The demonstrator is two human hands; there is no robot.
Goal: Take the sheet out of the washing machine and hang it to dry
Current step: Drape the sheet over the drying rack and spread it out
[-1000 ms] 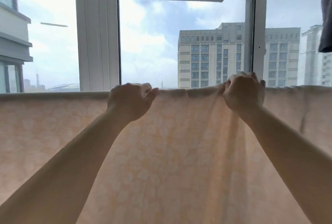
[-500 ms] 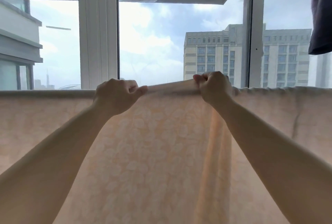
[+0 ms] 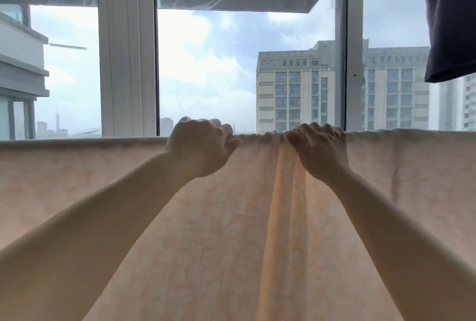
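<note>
Gripping the sheet (image 3: 231, 230) top edge: left hand (image 3: 199, 146) and right hand (image 3: 320, 152), fingers curled on it. Thin, limp, bunches at 12 o'clock; hold the hem.

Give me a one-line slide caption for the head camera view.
Both hands, left hand and right hand, grip the top edge of a peach sheet hung before a window.

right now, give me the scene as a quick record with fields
sheet: pale peach sheet draped over a horizontal line, hanging toward the camera
left hand: left hand grips the top edge
right hand: right hand grips the top edge, fabric bunched beside it
folds: vertical pleats below the bunch
dark cloth: dark cloth hangs at upper right
behind: window frame, buildings, cloudy sky
</note>
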